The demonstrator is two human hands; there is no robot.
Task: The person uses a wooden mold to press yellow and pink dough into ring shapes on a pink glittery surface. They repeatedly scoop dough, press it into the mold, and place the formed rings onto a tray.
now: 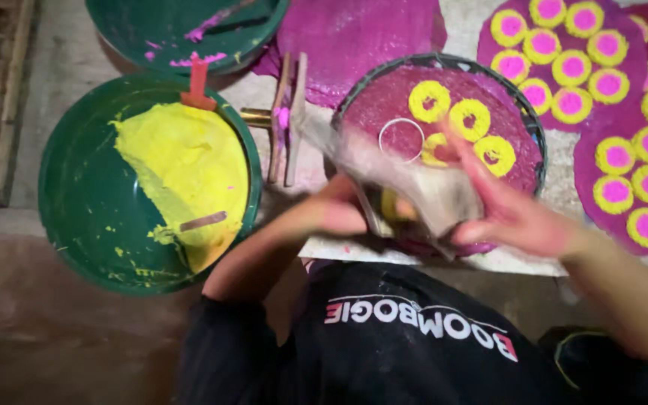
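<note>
My left hand [339,214] and my right hand [508,214] both grip a crumpled clear plastic bag [406,180] with some yellow paste in it, held over the near edge of a round tray [534,135]. The tray holds a magenta disc with several yellow rings [470,118] on it and a thin metal ring [401,139]. Motion blurs the bag and my right fingers, which are stained pink.
A green basin [76,195] of yellow paste with a red scraper [198,82] sits at left. Another green basin [174,30] lies at the top. Two wooden sticks [288,112] lie between. Finished magenta discs with yellow-pink dots [564,60] cover the right.
</note>
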